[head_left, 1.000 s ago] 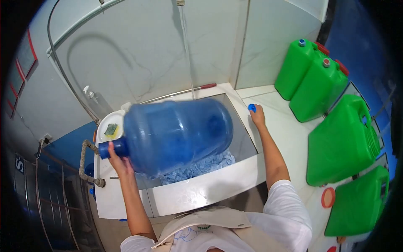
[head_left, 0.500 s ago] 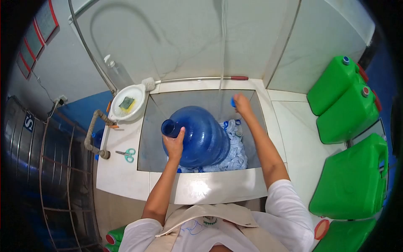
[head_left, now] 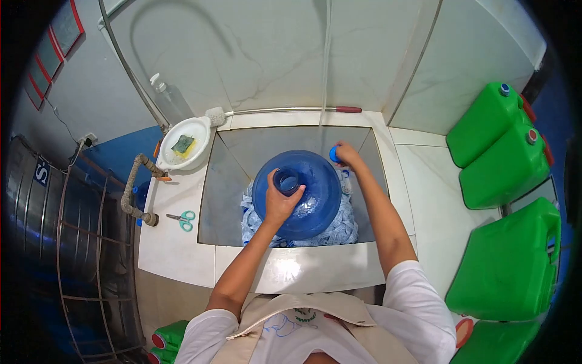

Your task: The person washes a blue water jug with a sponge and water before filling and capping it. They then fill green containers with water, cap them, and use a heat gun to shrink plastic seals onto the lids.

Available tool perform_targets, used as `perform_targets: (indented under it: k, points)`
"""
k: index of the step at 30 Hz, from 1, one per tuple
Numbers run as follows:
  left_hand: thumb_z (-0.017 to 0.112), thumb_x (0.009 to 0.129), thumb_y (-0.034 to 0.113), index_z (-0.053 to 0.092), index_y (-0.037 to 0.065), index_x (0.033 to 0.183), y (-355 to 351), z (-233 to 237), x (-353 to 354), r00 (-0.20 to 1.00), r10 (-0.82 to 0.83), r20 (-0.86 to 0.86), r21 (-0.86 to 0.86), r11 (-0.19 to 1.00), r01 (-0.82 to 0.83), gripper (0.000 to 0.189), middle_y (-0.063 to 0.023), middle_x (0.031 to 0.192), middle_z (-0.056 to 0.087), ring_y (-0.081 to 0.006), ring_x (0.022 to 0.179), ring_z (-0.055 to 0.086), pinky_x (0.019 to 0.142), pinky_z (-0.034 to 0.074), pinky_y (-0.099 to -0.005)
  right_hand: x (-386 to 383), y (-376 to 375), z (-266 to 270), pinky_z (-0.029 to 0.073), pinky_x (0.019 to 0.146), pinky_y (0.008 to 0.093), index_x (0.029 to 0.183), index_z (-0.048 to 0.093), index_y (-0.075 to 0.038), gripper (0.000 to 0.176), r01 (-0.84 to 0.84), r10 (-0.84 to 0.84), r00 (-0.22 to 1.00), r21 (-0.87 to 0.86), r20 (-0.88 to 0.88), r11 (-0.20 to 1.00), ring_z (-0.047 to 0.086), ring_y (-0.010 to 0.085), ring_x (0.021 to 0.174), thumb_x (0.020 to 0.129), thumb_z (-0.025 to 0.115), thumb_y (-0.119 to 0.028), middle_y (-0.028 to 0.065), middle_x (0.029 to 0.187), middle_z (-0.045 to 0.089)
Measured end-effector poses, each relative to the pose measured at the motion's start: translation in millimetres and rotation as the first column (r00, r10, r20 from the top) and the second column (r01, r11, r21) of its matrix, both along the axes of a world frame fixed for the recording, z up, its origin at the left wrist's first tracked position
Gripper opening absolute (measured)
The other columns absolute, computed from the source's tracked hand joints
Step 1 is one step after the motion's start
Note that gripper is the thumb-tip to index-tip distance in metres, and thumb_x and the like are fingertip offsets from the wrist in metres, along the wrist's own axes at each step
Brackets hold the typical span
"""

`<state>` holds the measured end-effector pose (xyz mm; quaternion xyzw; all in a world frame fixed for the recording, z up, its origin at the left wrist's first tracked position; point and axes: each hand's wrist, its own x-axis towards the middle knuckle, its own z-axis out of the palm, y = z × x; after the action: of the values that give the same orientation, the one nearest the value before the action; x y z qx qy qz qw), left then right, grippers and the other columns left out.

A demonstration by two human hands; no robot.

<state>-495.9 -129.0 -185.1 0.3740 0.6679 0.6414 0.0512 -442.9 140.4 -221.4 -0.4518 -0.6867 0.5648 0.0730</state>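
A large blue water jug (head_left: 315, 206) stands in the grey sink (head_left: 227, 176), its open mouth facing up toward me. My left hand (head_left: 283, 203) is wrapped around the jug's neck. To the right of the jug, my right hand (head_left: 347, 155) pinches a small blue cap (head_left: 334, 154) above the sink. Beneath and around the jug lies a heap of crumpled pale plastic pieces (head_left: 336, 227). The underside of the jug is hidden.
A white basin (head_left: 203, 155) with a sponge (head_left: 183, 145), scissors (head_left: 183, 220) and a bent pipe (head_left: 130, 191) are on the left counter. A long-handled brush (head_left: 285, 110) lies behind the sink. Green jerrycans (head_left: 503, 261) line the right side. A thin stream (head_left: 325, 73) hangs at the back.
The jug has swung from leaning left to more upright, its mouth moving right and toward me with my left hand. My right hand stays near the same spot with the cap.
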Motion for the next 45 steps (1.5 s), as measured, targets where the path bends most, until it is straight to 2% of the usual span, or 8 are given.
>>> perform_targets:
  k: [7, 9, 12, 22, 28, 31, 35, 45]
  points:
    - [0.078, 0.067, 0.020, 0.035, 0.004, 0.122, 33, 7, 31, 0.956, -0.262, -0.129, -0.133, 0.960, 0.245, 0.072, -0.0166, 0.111, 0.054, -0.0283, 0.102, 0.056, 0.088, 0.044, -0.0363, 79, -108, 116, 0.045, 0.059, 0.0291, 0.095, 0.055, -0.007, 0.018, 0.000, 0.040, 0.911, 0.097, -0.412, 0.995, 0.050, 0.0149, 0.067, 0.084, 0.043, -0.014, 0.0053, 0.079, 0.053]
    - [0.078, 0.067, 0.019, 0.035, 0.004, 0.122, 40, 10, 41, 0.940, -0.319, -0.118, -0.158, 0.941, 0.300, 0.071, -0.0166, 0.111, 0.053, -0.0293, 0.103, 0.056, 0.088, 0.044, -0.0364, 87, -122, 102, 0.044, 0.073, 0.0340, 0.093, 0.054, -0.004, 0.017, 0.033, 0.331, 0.850, 0.668, -0.410, 0.743, 0.051, 0.0225, 0.076, 0.084, 0.041, -0.012, 0.0090, 0.087, 0.053]
    - [0.075, 0.067, 0.018, 0.039, 0.005, 0.121, 47, 5, 55, 0.922, -0.385, -0.049, -0.182, 0.911, 0.371, 0.067, -0.0176, 0.115, 0.052, -0.0342, 0.108, 0.052, 0.090, 0.043, -0.0390, 95, -134, 98, 0.041, 0.079, 0.0404, 0.093, 0.053, -0.002, 0.018, 0.104, 0.406, 0.872, 0.914, -0.274, 0.393, 0.050, 0.0347, 0.082, 0.085, 0.041, -0.012, 0.0157, 0.092, 0.052]
    - [0.067, 0.073, 0.023, 0.039, 0.000, 0.120, 41, 3, 56, 0.828, -0.553, -0.093, -0.118, 0.832, 0.542, 0.059, -0.0200, 0.118, 0.048, -0.0322, 0.112, 0.048, 0.094, 0.038, -0.0376, 110, -174, 96, 0.044, 0.078, 0.0392, 0.094, 0.054, -0.001, 0.017, 0.221, 0.176, 0.893, 0.744, -0.414, 0.630, 0.053, 0.0352, 0.091, 0.090, 0.047, -0.015, 0.0169, 0.097, 0.053]
    - [0.050, 0.083, 0.044, 0.038, 0.002, 0.119, 43, -3, 45, 0.577, -0.731, 0.364, 0.330, 0.681, 0.654, 0.056, -0.0135, 0.114, 0.046, -0.0225, 0.113, 0.044, 0.098, 0.031, -0.0336, 101, -177, 87, 0.045, 0.073, 0.0437, 0.098, 0.050, -0.001, 0.022, 0.233, 0.115, 0.920, 0.759, -0.374, 0.608, 0.054, 0.0385, 0.091, 0.093, 0.043, -0.022, 0.0185, 0.104, 0.051]
    - [0.043, 0.091, 0.036, 0.042, 0.004, 0.108, 37, 20, 46, 0.766, -0.582, 0.273, -0.060, 0.785, 0.617, 0.037, -0.0100, 0.105, 0.048, -0.0198, 0.095, 0.047, 0.087, 0.036, -0.0301, 96, -169, 82, 0.048, 0.072, 0.0385, 0.108, 0.048, 0.000, 0.027, 0.292, 0.025, 0.892, 0.619, -0.452, 0.729, 0.059, 0.0347, 0.084, 0.092, 0.045, -0.021, 0.0197, 0.099, 0.059]
    - [0.040, 0.093, 0.031, 0.042, 0.003, 0.106, 38, 17, 53, 0.819, -0.552, 0.154, -0.043, 0.825, 0.564, 0.031, -0.0111, 0.097, 0.051, -0.0199, 0.089, 0.049, 0.080, 0.038, -0.0316, 79, -163, 97, 0.050, 0.063, 0.0337, 0.103, 0.053, 0.002, 0.027, 0.361, -0.219, 0.868, 0.264, -0.446, 0.894, 0.065, 0.0257, 0.071, 0.089, 0.049, -0.020, 0.0175, 0.084, 0.066]
    - [0.036, 0.094, 0.022, 0.046, 0.000, 0.093, 51, 10, 66, 0.865, -0.467, 0.182, 0.125, 0.884, 0.451, 0.024, -0.0071, 0.086, 0.045, -0.0160, 0.082, 0.043, 0.077, 0.035, -0.0290, 68, -156, 85, 0.048, 0.060, 0.0303, 0.094, 0.058, 0.001, 0.022, 0.491, -0.325, 0.824, 0.298, -0.464, 0.819, 0.064, 0.0191, 0.066, 0.086, 0.045, -0.015, 0.0134, 0.073, 0.065]
